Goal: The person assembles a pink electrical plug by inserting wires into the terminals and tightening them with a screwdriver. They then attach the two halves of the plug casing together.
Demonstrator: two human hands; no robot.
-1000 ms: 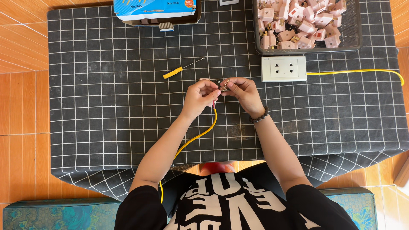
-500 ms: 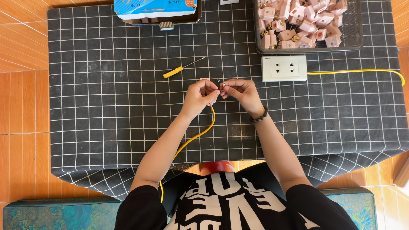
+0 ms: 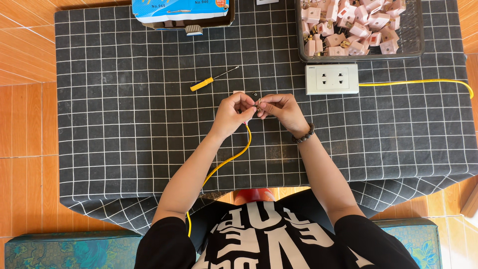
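Over the middle of the black checked cloth [image 3: 124,149], my left hand [image 3: 233,113] pinches the end of a yellow cable [image 3: 234,155] that runs down past my left arm toward my lap. My right hand [image 3: 279,108], with a bead bracelet at the wrist, meets it fingertip to fingertip and holds a small metal part [image 3: 259,104] against the cable's end. A small pale plug piece [image 3: 244,92] lies on the cloth just behind my fingers, mostly hidden.
A yellow-handled screwdriver [image 3: 211,80] lies left of my hands. A white double socket [image 3: 331,78] with its own yellow cable [image 3: 423,82] sits at right. Behind it is a wire basket [image 3: 416,47] of several pink plugs. A blue box [image 3: 181,11] stands at the back.
Both hands stay together at the cable's end with only slight finger movement. Nothing else on the cloth has moved.
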